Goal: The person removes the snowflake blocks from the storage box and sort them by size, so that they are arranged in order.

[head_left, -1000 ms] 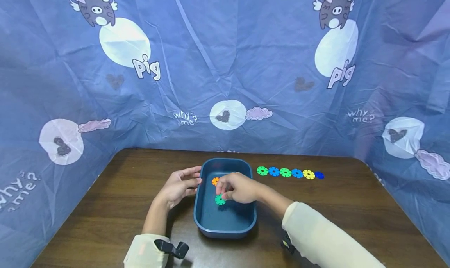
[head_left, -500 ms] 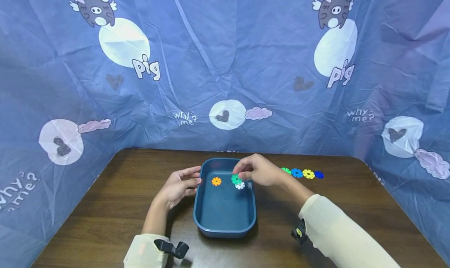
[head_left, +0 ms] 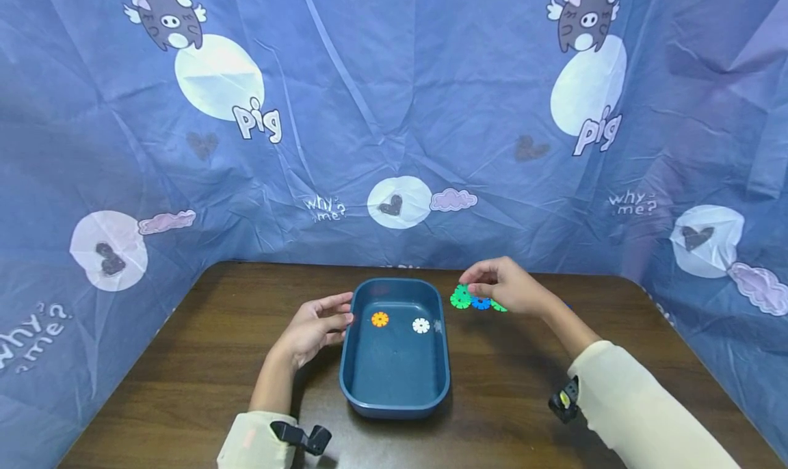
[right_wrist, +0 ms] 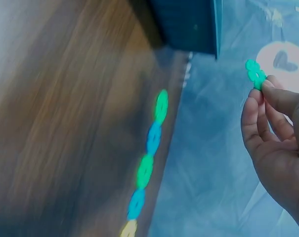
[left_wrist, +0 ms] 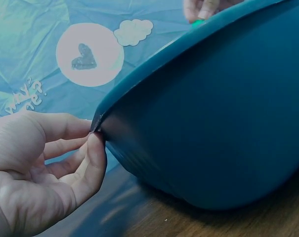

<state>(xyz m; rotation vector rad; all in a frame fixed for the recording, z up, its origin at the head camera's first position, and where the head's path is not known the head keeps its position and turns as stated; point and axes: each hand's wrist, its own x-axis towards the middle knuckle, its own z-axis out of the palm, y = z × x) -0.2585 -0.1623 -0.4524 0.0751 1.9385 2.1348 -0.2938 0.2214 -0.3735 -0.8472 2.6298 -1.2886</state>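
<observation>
My right hand [head_left: 508, 286] pinches a green notched building disc [right_wrist: 256, 75] between thumb and fingertips. It is above the left end of a row of similar discs, where a green disc [right_wrist: 161, 106] lies on the table and a blue disc [right_wrist: 153, 138] adjoins it. My left hand [head_left: 317, 327] is at the left side of a dark blue plastic tray [head_left: 395, 407], its fingertips gripping the rim in the left wrist view. Inside the tray lie an orange disc [head_left: 379, 319] and a white disc [head_left: 421, 325]. In the head view, my right hand hides part of the row.
The brown wooden table [head_left: 185, 359] ends at a blue patterned cloth [head_left: 394, 134] hung behind it. The tray's raised walls stand between my hands. In the right wrist view, the row continues with a yellow disc [right_wrist: 129, 229].
My right hand has lifted the green disc out of the tray and carried it right to the row's left end. The white disc in the tray has come into view. My left hand stays put.
</observation>
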